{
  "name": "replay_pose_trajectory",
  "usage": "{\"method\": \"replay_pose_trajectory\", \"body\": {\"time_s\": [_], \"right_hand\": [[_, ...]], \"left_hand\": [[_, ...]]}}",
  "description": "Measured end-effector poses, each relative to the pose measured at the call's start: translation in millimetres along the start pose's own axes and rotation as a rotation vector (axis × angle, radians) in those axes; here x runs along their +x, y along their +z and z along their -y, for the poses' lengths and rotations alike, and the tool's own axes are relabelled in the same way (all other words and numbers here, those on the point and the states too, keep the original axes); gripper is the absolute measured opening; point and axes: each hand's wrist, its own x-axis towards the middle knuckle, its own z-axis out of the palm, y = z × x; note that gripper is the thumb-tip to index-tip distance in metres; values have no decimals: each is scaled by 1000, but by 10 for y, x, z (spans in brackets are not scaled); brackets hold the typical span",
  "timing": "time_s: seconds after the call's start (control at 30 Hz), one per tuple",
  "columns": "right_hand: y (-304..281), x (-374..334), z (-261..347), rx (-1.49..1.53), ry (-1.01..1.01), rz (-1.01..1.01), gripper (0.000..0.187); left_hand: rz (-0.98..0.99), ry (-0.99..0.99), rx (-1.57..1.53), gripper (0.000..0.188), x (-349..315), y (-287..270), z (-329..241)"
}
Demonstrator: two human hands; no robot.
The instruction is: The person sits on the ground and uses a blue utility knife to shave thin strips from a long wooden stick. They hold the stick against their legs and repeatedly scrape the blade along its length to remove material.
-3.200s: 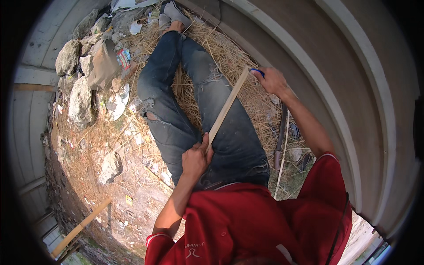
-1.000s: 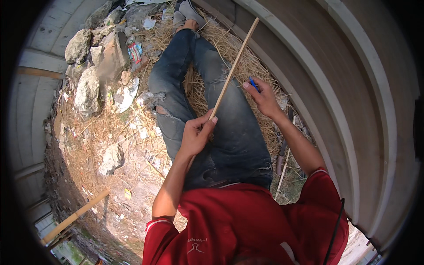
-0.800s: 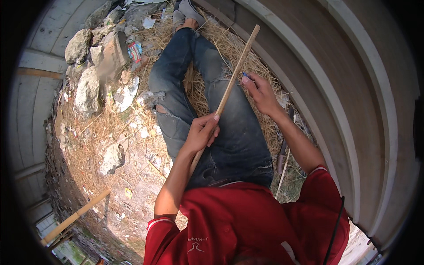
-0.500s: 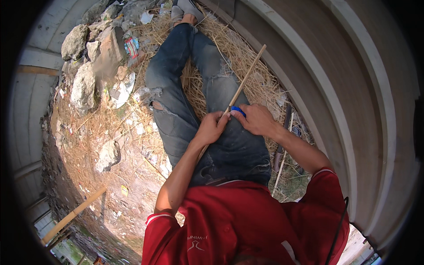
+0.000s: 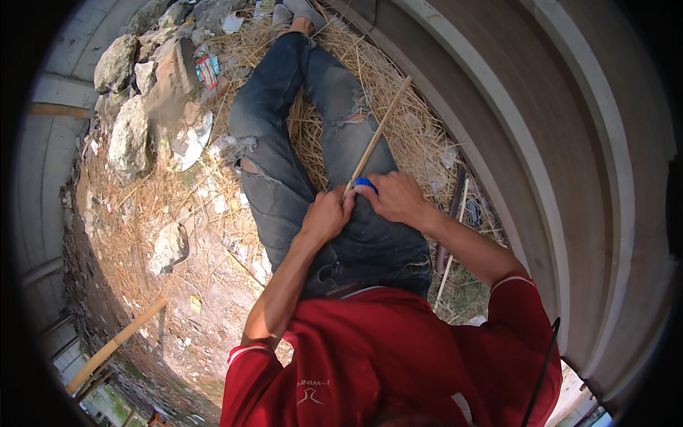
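A long, thin pale wooden stick (image 5: 385, 129) slants over my right thigh, its far end pointing away to the right near the straw. My left hand (image 5: 327, 215) is closed around its near part; the stick's lower end is hidden by that hand and arm. Close beside it, my right hand (image 5: 395, 195) grips a small blue tool (image 5: 365, 183) against the stick. Most of the tool is hidden by the fingers, so its exact kind cannot be made out. The two hands nearly touch above my lap.
Dry straw (image 5: 420, 132) lies around my outstretched legs (image 5: 281, 142). A ribbed metal wall (image 5: 526, 142) curves along the right. Rocks (image 5: 129, 135) and litter lie at the left, with a wooden pole (image 5: 121, 339) lower down. A dark rod (image 5: 455, 192) lies by my right hip.
Both hands, with the stick and the blue tool, have shifted slightly left and nearer my body. My grip looks the same.
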Motion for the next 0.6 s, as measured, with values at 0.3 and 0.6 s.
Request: {"method": "replay_pose_trajectory", "body": {"time_s": [0.3, 0.6], "right_hand": [[-161, 254, -258, 90, 254, -58, 64], [-927, 719, -1744, 130, 483, -517, 69]], "left_hand": [[51, -62, 58, 30, -928, -135, 85], [57, -13, 73, 29, -1192, -136, 135]]}}
